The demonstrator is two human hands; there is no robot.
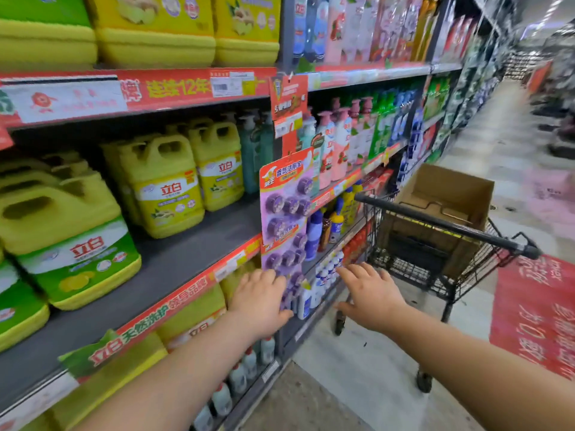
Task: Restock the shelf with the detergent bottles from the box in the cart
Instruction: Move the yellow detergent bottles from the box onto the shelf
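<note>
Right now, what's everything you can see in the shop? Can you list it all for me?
Detergent jugs: several, yellow with green labels, on the grey shelf at left.
Freshener packs: one hanging strip, purple on red cards, at the shelf post.
Pump bottles: a row, pink and white, on the shelf right of the strip.
Shopping cart: one, black, in the aisle ahead.
Cardboard box: one, brown, open, inside the cart.
Floor mat: one, red, right of the cart.
Left hand: one, open, in front of the strip.
Right hand: one, open, stretched toward the cart.
</note>
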